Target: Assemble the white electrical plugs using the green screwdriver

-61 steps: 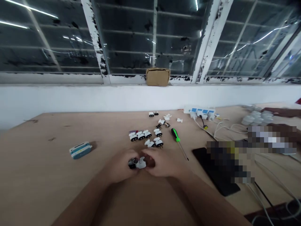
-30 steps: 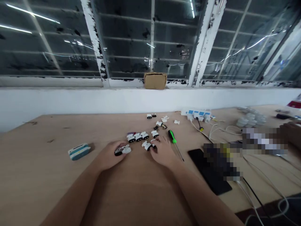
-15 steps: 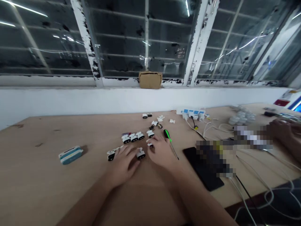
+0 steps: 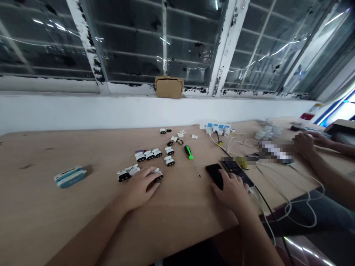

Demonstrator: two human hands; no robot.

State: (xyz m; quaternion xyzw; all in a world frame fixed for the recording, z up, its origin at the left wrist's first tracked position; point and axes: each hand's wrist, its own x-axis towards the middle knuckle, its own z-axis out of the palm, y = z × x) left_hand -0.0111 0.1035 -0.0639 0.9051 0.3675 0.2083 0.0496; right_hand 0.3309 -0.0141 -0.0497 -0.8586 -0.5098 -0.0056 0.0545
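Observation:
My left hand (image 4: 141, 186) lies palm down over a row of small white plugs (image 4: 127, 172) with black pronged bases. Its fingers are stretched out and its thumb stands apart; they partly cover a plug (image 4: 158, 174) at the row's right end. My right hand (image 4: 233, 190) is around a black smartphone (image 4: 215, 173), thumb by its left edge and fingers across its right side. Beyond my left hand stand more plugs (image 4: 149, 155), two of them (image 4: 169, 161) one behind the other. A green-and-black screwdriver (image 4: 189, 152) lies between my hands.
Farther back are loose white plug parts (image 4: 181, 133) and a power strip (image 4: 217, 128). A second phone (image 4: 235, 170) with a lit screen and white cables (image 4: 288, 207) lie right. A teal-and-white case (image 4: 70, 177) sits left. Another person's hands (image 4: 305, 146) rest at far right.
My right hand has left a plug and moved right and nearer, onto the smartphone. My left hand stays on the row of plugs. The whole view has shifted a little.

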